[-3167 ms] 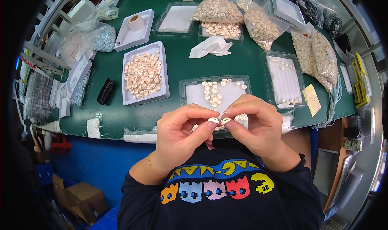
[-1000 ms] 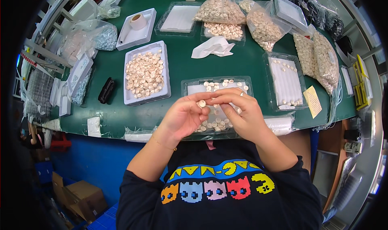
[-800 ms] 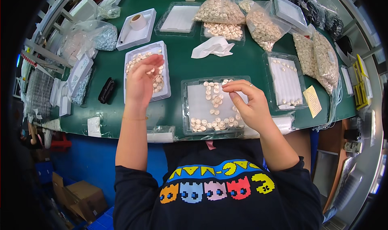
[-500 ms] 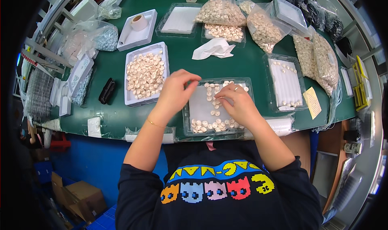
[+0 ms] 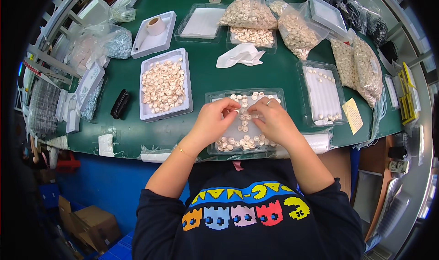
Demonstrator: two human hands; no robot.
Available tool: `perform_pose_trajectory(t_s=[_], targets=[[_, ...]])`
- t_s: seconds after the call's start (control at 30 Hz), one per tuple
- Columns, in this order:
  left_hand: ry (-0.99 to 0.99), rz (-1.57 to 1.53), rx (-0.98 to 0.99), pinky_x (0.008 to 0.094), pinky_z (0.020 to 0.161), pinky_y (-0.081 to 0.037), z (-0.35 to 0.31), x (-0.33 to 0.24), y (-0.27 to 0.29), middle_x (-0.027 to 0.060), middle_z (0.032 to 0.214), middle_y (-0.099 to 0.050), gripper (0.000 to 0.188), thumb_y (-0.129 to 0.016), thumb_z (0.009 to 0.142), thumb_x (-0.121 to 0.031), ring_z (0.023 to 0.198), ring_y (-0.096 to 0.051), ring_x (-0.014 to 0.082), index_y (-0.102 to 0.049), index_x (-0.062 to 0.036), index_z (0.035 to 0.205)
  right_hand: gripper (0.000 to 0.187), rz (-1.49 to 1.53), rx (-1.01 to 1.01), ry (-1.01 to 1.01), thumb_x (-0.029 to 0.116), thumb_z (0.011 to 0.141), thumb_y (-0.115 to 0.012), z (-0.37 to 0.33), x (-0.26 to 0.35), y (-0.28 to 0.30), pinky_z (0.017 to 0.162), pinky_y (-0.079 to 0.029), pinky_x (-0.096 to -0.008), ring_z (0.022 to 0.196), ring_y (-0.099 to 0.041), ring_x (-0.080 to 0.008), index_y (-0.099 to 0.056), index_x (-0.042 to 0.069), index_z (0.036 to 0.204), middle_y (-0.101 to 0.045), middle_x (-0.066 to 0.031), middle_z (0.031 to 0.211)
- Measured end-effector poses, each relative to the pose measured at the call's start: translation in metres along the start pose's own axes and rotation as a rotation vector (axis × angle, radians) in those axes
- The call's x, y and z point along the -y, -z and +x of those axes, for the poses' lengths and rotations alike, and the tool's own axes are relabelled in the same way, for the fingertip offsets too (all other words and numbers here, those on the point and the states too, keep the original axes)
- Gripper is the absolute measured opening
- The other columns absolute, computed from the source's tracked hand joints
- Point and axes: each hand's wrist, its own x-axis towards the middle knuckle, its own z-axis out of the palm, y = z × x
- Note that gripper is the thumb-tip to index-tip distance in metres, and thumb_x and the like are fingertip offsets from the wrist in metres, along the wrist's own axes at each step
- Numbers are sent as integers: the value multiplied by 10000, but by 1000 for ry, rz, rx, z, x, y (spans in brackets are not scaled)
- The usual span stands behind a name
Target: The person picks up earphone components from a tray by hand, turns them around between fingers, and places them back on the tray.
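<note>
Both hands rest over a clear plastic tray [image 5: 274, 94] on the green table, with several small cream round parts [image 5: 241, 142] scattered in it. My left hand [image 5: 215, 121] has its fingertips pinched on one small part near the tray's middle. My right hand [image 5: 272, 119], a ring on one finger, meets it from the right, fingertips down on the parts in the tray. Whether the right hand grips a part is hidden by its fingers. A white tray [image 5: 180, 115] filled with the same cream parts lies just left of the hands.
Bags of cream parts [image 5: 249, 14] and more clear trays [image 5: 322, 95] stand at the back and right. A crumpled white cloth [image 5: 241, 55], a tape roll in a tray [image 5: 156, 26] and a small black object [image 5: 120, 103] lie around. The table's front edge [image 5: 123, 152] is near my body.
My left hand reached out to the white tray on the left, then came back. Both hands have dropped from near my chest onto the clear tray.
</note>
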Motion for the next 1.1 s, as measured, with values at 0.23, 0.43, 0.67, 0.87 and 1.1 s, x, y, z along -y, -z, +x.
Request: perform_pose_trajectory(t_s=[0.23,0.43,0.67,0.87,1.1], targets=[[87,-511,-9,218,664,-456,-19,-16,8,58,850,-633,150,-557,848,-41,776,-585,91,-619,19,971,158,-109,-35,-82,25,719,-631,-1,-6,14,771,-445,-354,871,-530,-280,-640,54,873,-569,-88,875],[85,-444,29,210,665,-462,-27,-27,10,65,868,-631,160,-571,844,-42,812,-599,98,-609,16,988,120,-103,30,7,43,710,-647,2,-5,2,744,-443,-357,819,-529,-270,-645,44,830,-560,-91,813],[-59,-475,-78,208,637,-443,-45,-63,16,68,852,-639,166,-594,822,-8,762,-581,88,-608,25,984,107,350,-59,-63,25,769,-601,3,30,20,688,-448,-304,799,-555,-191,-644,49,864,-590,-62,816],[-223,-494,-133,215,606,-388,-54,-76,22,56,826,-646,161,-635,785,5,694,-546,82,-615,6,945,128,956,-81,-1,-10,817,-557,-6,69,47,687,-458,-259,818,-580,-133,-629,-6,924,-599,-73,838],[-334,-500,-196,228,616,-365,-58,-83,19,62,813,-629,146,-643,761,42,704,-533,105,-585,-4,887,167,709,-210,226,-57,735,-618,-10,85,53,688,-464,-244,791,-603,-168,-644,-11,893,-623,-101,830]])
